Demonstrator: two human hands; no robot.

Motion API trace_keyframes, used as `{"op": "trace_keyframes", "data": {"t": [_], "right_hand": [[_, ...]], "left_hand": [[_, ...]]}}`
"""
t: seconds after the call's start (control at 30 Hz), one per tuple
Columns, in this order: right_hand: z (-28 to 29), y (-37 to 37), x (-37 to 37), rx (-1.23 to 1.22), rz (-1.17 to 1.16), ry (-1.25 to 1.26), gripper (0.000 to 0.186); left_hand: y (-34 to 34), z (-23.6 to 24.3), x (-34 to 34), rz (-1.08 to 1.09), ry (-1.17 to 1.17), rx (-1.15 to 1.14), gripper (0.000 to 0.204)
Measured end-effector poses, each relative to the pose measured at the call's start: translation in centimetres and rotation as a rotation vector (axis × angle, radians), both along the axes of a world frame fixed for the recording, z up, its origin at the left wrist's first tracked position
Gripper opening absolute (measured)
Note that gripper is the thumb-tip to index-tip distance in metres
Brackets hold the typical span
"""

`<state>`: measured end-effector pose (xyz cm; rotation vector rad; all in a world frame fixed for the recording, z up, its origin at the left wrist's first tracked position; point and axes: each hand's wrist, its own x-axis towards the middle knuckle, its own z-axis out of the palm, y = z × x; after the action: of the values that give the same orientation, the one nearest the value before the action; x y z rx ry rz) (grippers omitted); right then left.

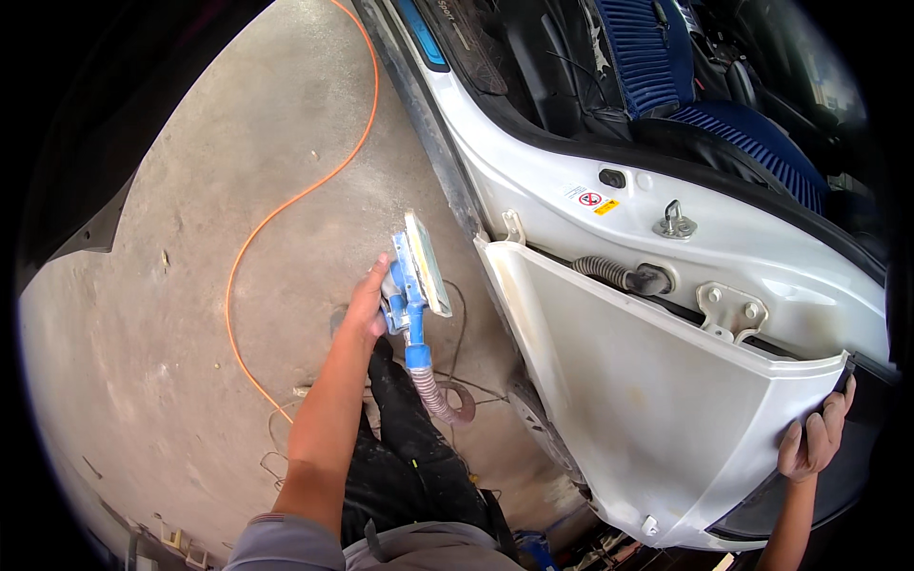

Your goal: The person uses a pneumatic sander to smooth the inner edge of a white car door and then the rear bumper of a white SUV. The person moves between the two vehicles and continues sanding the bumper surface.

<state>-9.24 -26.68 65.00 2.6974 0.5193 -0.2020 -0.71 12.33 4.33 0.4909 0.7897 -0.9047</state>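
My left hand [368,297] is wrapped round a blue power sander [409,285]. Its flat, pale pad [428,265] stands nearly upright and faces the white car door [628,381], with a gap between the two. From the sander's lower end a ribbed dust hose [433,392] curls down beside my leg. At the right, my right hand [817,438] has its fingers curled over the edge of the door, near the black window frame. The door stands open, and dull, dusty patches show on its outer skin.
Above the door is the white car body [571,157] with a blue-striped seat [647,57] inside. A ribbed rubber sleeve [602,270] and a hinge [731,306] join body and door. An orange air hose [233,285] winds across the concrete floor [143,333]. Thin cables lie near my feet.
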Motion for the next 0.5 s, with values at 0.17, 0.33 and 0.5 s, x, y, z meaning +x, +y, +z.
{"op": "trace_keyframes", "data": {"t": [0.17, 0.33, 0.5], "right_hand": [[0.0, 0.3, 0.4, 0.013, -0.006, -0.009, 0.03], [0.1, 0.6, 0.4, 0.013, -0.041, 0.004, 0.036], [1.1, 1.0, -0.5, -0.016, -0.074, 0.06, 0.038]], "left_hand": [[-2.4, 0.4, 1.3, -0.039, 0.135, -0.122, 0.071], [-5.0, 1.9, 3.9, -0.096, 0.2, -0.108, 0.06], [-6.4, -0.2, 4.5, -0.211, 0.278, -0.058, 0.048]]}}
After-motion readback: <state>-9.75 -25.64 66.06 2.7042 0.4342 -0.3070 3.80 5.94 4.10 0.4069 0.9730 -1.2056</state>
